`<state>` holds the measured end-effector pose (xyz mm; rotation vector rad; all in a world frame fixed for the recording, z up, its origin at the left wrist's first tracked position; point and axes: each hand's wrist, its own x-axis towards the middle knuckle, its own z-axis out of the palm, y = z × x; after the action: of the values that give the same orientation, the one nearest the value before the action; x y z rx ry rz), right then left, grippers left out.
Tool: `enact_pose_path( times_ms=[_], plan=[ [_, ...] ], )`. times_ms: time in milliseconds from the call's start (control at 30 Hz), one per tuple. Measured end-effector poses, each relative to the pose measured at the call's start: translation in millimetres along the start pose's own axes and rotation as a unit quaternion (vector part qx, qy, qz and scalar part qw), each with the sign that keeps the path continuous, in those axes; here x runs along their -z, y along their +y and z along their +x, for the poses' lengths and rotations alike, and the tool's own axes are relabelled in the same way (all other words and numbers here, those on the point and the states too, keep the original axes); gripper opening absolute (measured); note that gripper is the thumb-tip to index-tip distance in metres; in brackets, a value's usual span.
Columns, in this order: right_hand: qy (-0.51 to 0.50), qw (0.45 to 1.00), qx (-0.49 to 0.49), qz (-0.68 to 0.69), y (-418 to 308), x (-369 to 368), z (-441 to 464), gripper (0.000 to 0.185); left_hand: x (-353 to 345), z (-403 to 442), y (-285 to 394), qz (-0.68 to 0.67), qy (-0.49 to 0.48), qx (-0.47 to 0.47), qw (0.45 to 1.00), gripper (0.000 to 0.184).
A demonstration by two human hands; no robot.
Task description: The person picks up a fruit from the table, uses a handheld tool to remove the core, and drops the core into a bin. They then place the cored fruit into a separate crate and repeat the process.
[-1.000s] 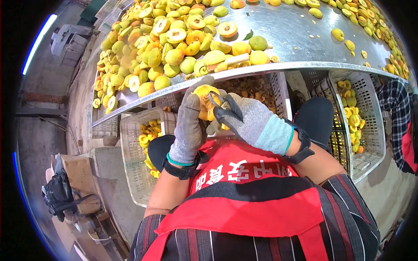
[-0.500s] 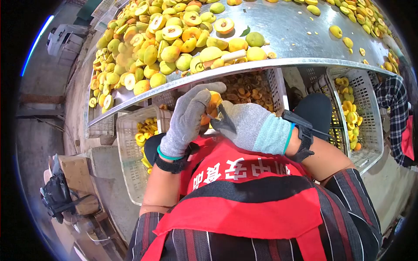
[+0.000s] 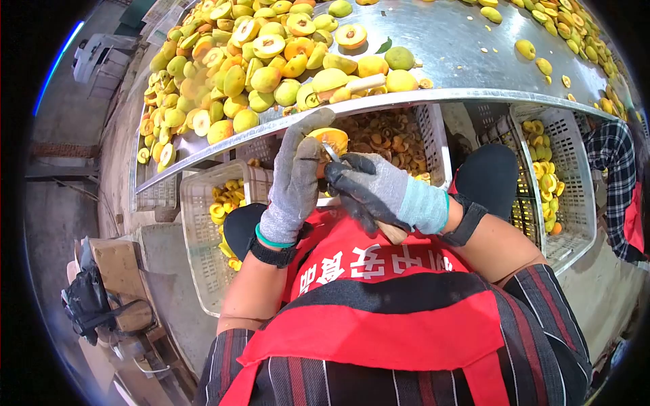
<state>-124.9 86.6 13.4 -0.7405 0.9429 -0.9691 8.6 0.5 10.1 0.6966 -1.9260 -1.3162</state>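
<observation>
Both my hands wear grey gloves with dark, stained palms and fingers. My left hand [image 3: 298, 179] is closed round a yellow-orange halved fruit [image 3: 330, 141], its cut face turned up. In my right hand [image 3: 379, 189] is a small tool [image 3: 393, 233] with a wooden handle that sticks out below my fist. The tool's metal tip touches the cut face of the fruit. Both hands are close together above my red apron [image 3: 379, 260], just in front of the metal table [image 3: 453, 98].
Halved fruits [image 3: 264, 78] are heaped on the table's left part. Below stand a white crate [image 3: 203, 271] with yellow halves, a middle crate [image 3: 440, 145] of brownish pieces and a right crate [image 3: 575, 203]. A person's checked sleeve [image 3: 615, 183] shows at the right edge.
My right hand has turned over, and the tool's wooden handle now shows below it. The fruit's cut face has tilted back up into view, and my left hand's fingers have shifted round it.
</observation>
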Motion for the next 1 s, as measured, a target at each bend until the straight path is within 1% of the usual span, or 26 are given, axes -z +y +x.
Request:
enact_pose_path(
  times_ms=[67, 100, 133, 200, 233, 267, 300, 333, 400, 433, 467, 533, 567, 600, 667, 700, 733, 767, 800, 833, 867, 933, 967, 1000],
  plan=[
    [0.023, 0.996, 0.002, -0.083, -6, -6, -7, 0.034, 4, 1, 6, -0.014, -0.050, 0.011, 0.999, 0.049],
    [0.046, 0.981, 0.027, -0.184, -4, -5, -3, 0.034, 3, 2, 7, -0.024, -0.045, 0.042, 0.998, 0.050],
    [0.046, 0.981, 0.028, -0.185, -5, -5, -3, 0.034, 3, 2, 7, -0.024, -0.045, 0.042, 0.998, 0.050],
    [0.033, 0.980, 0.001, -0.194, -10, -5, -5, 0.035, 4, 3, 6, 0.006, -0.060, 0.003, 0.998, 0.043],
    [0.033, 0.980, 0.001, -0.195, -10, -4, -5, 0.035, 5, 4, 6, 0.006, -0.060, 0.002, 0.998, 0.043],
    [-0.017, 0.995, -0.014, -0.099, -9, -2, -5, 0.034, 5, 3, 6, -0.009, -0.064, 0.013, 0.998, 0.043],
    [-0.067, 0.997, -0.028, -0.002, -8, -1, -5, 0.033, 6, 3, 6, -0.023, -0.067, 0.024, 0.997, 0.044],
    [-0.069, 0.997, -0.029, -0.004, -6, 0, -5, 0.033, 5, 3, 5, -0.023, -0.064, 0.024, 0.997, 0.044],
    [-0.132, 0.987, 0.054, 0.079, -3, 4, -5, 0.033, -1, 6, 4, -0.085, -0.046, -0.006, 0.995, 0.047],
    [-0.126, 0.986, 0.030, 0.105, -4, 4, -7, 0.033, -6, 4, 7, -0.143, -0.032, 0.036, 0.989, 0.050],
    [-0.126, 0.986, 0.031, 0.106, -4, 3, -9, 0.033, -9, 3, 6, -0.142, -0.033, 0.036, 0.989, 0.050],
    [-0.145, 0.948, -0.061, 0.279, -5, 3, -13, 0.034, -15, 1, 1, -0.236, -0.021, 0.060, 0.970, 0.052],
    [-0.156, 0.929, -0.094, 0.322, -1, 6, -10, 0.033, -18, 1, 0, -0.224, -0.012, 0.039, 0.974, 0.051],
    [-0.156, 0.929, -0.095, 0.321, 0, 6, -10, 0.033, -21, 1, -1, -0.225, -0.011, 0.038, 0.974, 0.051],
    [-0.190, 0.904, -0.081, 0.373, 2, 7, -10, 0.033, -26, 1, -2, -0.213, 0.028, 0.043, 0.976, 0.051],
    [-0.215, 0.897, -0.058, 0.381, 9, 10, -8, 0.035, -29, 3, -1, 0.025, 0.044, -0.121, 0.991, 0.052],
    [-0.217, 0.897, -0.060, 0.379, 12, 14, -7, 0.035, -29, 5, -4, 0.026, 0.046, -0.122, 0.991, 0.052],
    [-0.241, 0.876, -0.033, 0.416, 15, 17, -6, 0.037, -28, 7, -7, -0.202, 0.091, 0.018, 0.975, 0.051],
    [-0.265, 0.852, -0.005, 0.452, 19, 20, -5, 0.038, -26, 8, -9, -0.413, 0.130, 0.155, 0.888, 0.051],
    [-0.253, 0.841, 0.000, 0.478, 24, 26, -3, 0.040, -20, 8, -1, -0.388, 0.144, 0.186, 0.891, 0.051],
    [-0.217, 0.856, 0.028, 0.469, 31, 32, -1, 0.039, -14, 5, -1, -0.384, 0.149, 0.184, 0.892, 0.051],
    [-0.151, 0.855, 0.014, 0.496, 32, 43, -1, 0.037, 2, 0, -7, -0.407, 0.122, 0.152, 0.892, 0.050],
    [-0.162, 0.826, -0.012, 0.541, 37, 50, 2, 0.036, 11, -2, -12, -0.393, 0.175, 0.165, 0.887, 0.046],
    [-0.117, 0.837, -0.016, 0.534, 40, 53, 3, 0.036, 35, -7, -45, -0.318, 0.195, 0.136, 0.918, 0.042]
  ],
)
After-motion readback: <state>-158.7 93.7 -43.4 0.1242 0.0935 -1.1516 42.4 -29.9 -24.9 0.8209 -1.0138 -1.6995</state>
